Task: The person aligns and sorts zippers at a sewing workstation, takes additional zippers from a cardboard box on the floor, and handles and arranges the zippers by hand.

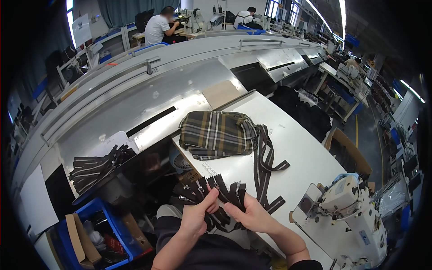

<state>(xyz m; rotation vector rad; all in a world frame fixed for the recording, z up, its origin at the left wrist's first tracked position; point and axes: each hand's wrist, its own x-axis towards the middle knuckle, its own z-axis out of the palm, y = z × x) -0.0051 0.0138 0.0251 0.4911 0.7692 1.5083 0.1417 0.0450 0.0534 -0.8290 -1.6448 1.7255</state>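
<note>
A bunch of black zippers (219, 185) with metal teeth and silver pulls is spread between my two hands near the table's front edge. My left hand (198, 215) is closed on the bunch, its thumb pressed on the tapes. At the other side my right hand (250, 215) grips more of the zippers, thumb on top. Their lower ends hang below my hands, partly hidden. Just beyond lies a folded plaid fabric stack (218, 133), and long loose zippers (264, 166) trail from its right side over the white tabletop (288, 135).
A sewing machine (344, 202) stands at the right of the table. More zippers (96, 167) lie in a pile on the metal chute (180, 85) at left. A blue crate (118, 225) holding cardboard and scraps sits at lower left. Two people work at machines in the background.
</note>
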